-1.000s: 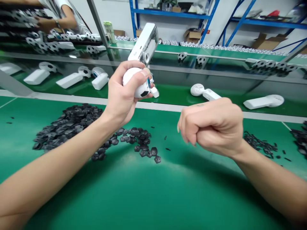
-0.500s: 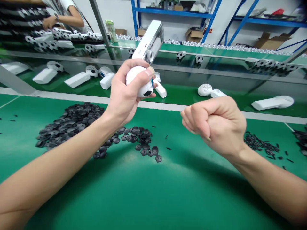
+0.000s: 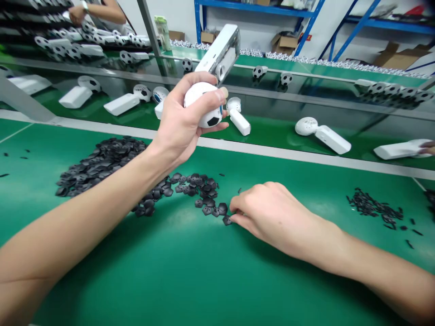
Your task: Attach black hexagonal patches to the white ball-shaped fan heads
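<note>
My left hand (image 3: 186, 111) is wrapped round the head of a white handheld device with a football-patterned round head (image 3: 203, 97). The device's white handle (image 3: 217, 50) points up and away, with a clear side facing right. Low over the green table, my right hand (image 3: 278, 222) has its thumb and forefinger slightly apart. Their tips are at a black pentagon piece (image 3: 227, 220) at the near end of a trail of such pieces (image 3: 200, 188). Whether they grip it is not clear; its right edge is partly covered by the thumb.
A large heap of black pentagons (image 3: 102, 165) lies to the left, partly behind my left forearm. Small black slivers (image 3: 372, 203) are piled at right. Beyond the table's pale edge strip (image 3: 258, 151), a green belt (image 3: 272, 140) carries more white devices. A co-worker's hand (image 3: 428, 148) touches one at far right.
My right hand has come down and left from a raised fist to the black pentagons. The left hand still holds the device. A hand has appeared at the right edge, and the view has shifted slightly.
</note>
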Demonstrator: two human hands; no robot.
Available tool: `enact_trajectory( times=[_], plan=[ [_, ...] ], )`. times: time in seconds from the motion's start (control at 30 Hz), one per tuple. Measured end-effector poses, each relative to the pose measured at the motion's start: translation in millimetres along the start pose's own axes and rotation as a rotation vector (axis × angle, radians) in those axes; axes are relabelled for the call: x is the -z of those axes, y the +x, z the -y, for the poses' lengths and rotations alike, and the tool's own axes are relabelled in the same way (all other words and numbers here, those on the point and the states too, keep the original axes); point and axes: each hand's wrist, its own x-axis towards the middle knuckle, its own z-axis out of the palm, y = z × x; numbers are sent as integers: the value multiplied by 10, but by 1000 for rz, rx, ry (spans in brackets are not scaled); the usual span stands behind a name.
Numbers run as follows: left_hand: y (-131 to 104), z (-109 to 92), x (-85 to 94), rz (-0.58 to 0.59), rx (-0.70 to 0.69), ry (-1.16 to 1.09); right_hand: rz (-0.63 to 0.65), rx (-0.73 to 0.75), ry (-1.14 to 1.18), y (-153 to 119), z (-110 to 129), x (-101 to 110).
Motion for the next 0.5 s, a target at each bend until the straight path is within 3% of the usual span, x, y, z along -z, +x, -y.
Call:
enact_trajectory(
  times=[0.2,0.4,0.5],
  plan=[
    [-9,13,5,24,-79,-12,-15,62,-134,-34,159,-98],
    [25,14,-7,-20,-119,-13,107,116,-230,10,326,-74],
    [57,27,15,0,-141,-11,87,113,-240,5,304,-95]
  ],
)
